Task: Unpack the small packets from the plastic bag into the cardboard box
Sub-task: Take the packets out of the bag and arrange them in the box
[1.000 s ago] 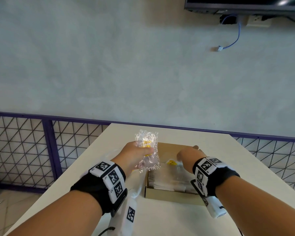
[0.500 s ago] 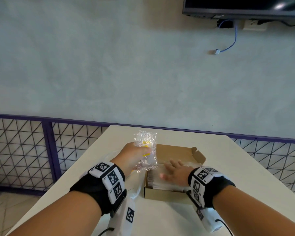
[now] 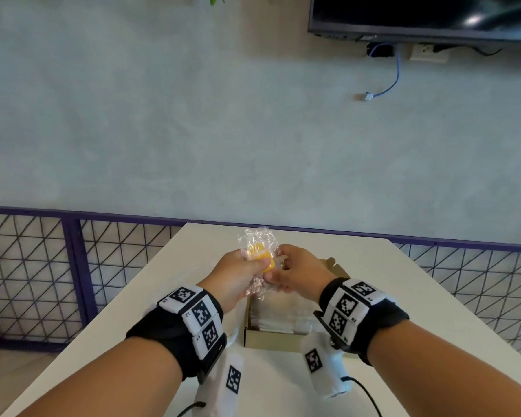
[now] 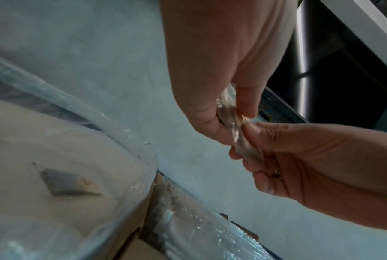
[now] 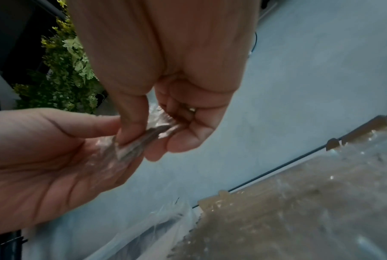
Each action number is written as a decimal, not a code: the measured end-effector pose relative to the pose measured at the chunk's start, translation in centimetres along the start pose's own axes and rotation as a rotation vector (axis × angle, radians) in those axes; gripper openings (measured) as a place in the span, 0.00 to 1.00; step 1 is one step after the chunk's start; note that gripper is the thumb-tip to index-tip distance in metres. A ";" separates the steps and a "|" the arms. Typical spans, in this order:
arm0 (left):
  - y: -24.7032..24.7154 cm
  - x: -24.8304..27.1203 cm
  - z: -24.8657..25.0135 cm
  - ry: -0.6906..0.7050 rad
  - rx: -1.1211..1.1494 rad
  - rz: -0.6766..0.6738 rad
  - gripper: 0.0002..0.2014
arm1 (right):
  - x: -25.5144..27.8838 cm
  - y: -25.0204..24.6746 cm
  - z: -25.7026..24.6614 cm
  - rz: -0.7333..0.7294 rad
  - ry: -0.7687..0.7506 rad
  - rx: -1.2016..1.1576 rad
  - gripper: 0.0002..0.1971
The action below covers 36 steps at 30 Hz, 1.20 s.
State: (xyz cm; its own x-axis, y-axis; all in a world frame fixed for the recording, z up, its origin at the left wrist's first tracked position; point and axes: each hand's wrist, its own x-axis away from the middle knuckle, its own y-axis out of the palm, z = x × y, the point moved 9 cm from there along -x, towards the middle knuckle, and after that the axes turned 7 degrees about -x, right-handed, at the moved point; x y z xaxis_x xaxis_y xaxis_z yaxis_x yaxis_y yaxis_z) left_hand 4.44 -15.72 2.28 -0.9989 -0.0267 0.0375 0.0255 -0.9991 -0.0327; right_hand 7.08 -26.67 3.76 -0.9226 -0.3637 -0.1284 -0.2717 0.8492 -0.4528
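Observation:
My left hand (image 3: 253,263) grips a bunch of small clear packets (image 3: 257,248) with yellow contents, held upright above the far left corner of the cardboard box (image 3: 271,338). My right hand (image 3: 275,275) pinches the lower part of the same bunch from the right. The left wrist view shows thumb and fingers of both hands closed on the crinkled packets (image 4: 234,126), and the right wrist view shows the same packets (image 5: 138,140). More clear packets (image 3: 280,314) lie flat inside the box. The clear plastic bag (image 4: 54,140) lies left of the box with one packet (image 4: 70,184) in it.
The box stands in the middle of a white table (image 3: 388,296), whose far edge meets a purple railing (image 3: 73,218) with wire mesh. A grey wall, a screen (image 3: 418,16) and a dangling blue cable (image 3: 394,79) are behind. A green plant (image 5: 65,70) stands off to the left.
My right hand rose from the packets in the box and moved left to the bunch in my left hand, where it now pinches it. The left hand stayed roughly in place.

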 end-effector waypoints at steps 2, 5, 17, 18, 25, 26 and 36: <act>-0.3 -0.1 -0.1 0.000 -0.024 0.000 0.04 | 0.0 -1.6 0.0 0.078 0.009 0.080 0.08; -1.0 -0.1 -0.3 -0.001 -0.066 0.018 0.04 | 0.2 -5.1 -0.1 0.239 0.005 0.265 0.08; -1.4 -0.7 -0.9 -0.081 -0.135 0.072 0.11 | -0.1 -3.4 4.7 -0.154 0.218 1.034 0.24; -1.4 -0.8 -1.0 -0.085 -0.140 0.070 0.12 | -0.1 -3.2 4.7 -0.163 0.209 1.038 0.24; -1.9 -1.1 -1.3 -0.083 -0.177 0.075 0.14 | -0.7 -4.0 3.8 -0.029 0.120 0.947 0.27; -1.9 -1.1 -1.2 -0.081 -0.180 0.078 0.13 | -0.7 -4.1 3.5 -0.022 0.096 0.932 0.25; -1.5 -1.0 -1.3 -0.072 -0.170 0.099 0.09 | 0.3 -3.2 5.6 -0.110 0.176 0.966 0.23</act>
State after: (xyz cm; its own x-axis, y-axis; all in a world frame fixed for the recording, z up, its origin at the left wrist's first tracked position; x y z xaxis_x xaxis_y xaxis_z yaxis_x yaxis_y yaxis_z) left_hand 5.38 -14.18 1.02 -0.9865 -0.1326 0.0965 0.1104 -0.9719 -0.2078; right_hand 9.20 -31.70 0.21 -0.9546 -0.2928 0.0549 -0.0902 0.1085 -0.9900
